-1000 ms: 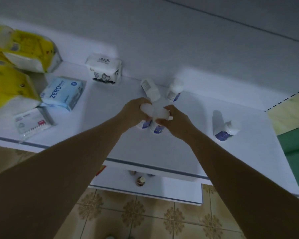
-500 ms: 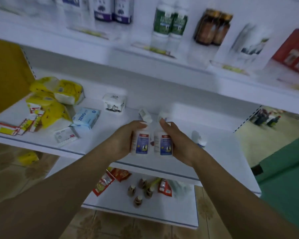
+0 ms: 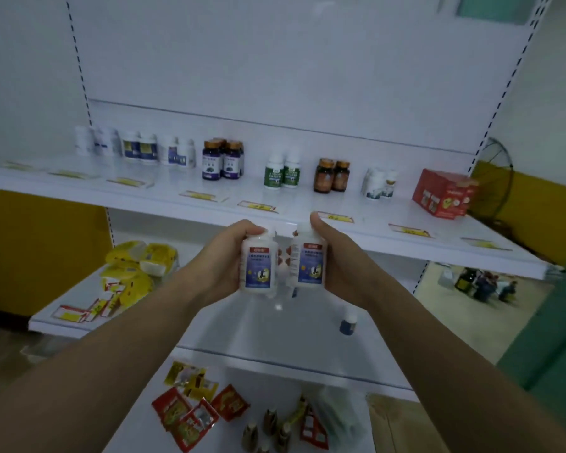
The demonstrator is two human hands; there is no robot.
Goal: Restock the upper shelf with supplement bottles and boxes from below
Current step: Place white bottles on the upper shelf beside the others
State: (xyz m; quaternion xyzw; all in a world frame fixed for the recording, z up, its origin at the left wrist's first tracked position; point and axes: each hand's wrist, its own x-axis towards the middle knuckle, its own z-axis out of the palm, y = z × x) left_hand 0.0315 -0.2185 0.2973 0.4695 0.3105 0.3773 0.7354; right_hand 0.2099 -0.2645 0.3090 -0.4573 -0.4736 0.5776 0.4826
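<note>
My left hand (image 3: pixel 224 256) grips a white supplement bottle (image 3: pixel 258 268) with a blue and red label, held upright. My right hand (image 3: pixel 339 259) grips a matching white bottle (image 3: pixel 309 261) beside it. Both bottles hang just below the front edge of the upper shelf (image 3: pixel 356 235). On that shelf stand rows of supplement bottles: white ones (image 3: pixel 138 147) at the left, purple-labelled ones (image 3: pixel 223 160), green-labelled ones (image 3: pixel 281 171), amber ones (image 3: pixel 332 174), more white ones (image 3: pixel 378 183), and a red box (image 3: pixel 443 197) at the right. One small blue-labelled bottle (image 3: pixel 347 322) lies on the middle shelf.
Yellow packs (image 3: pixel 134 266) and small cartons (image 3: pixel 79 312) sit at the left of the middle shelf. Red and yellow sachets (image 3: pixel 190 410) and small dark bottles (image 3: pixel 268 426) lie on the bottom shelf. Price tags (image 3: pixel 258 206) line the upper shelf's front. A fan (image 3: pixel 494 181) stands at the right.
Both hands have lifted the two bottles from the middle shelf up to the edge of the upper shelf. The view has tilted upward, showing the whole upper shelf.
</note>
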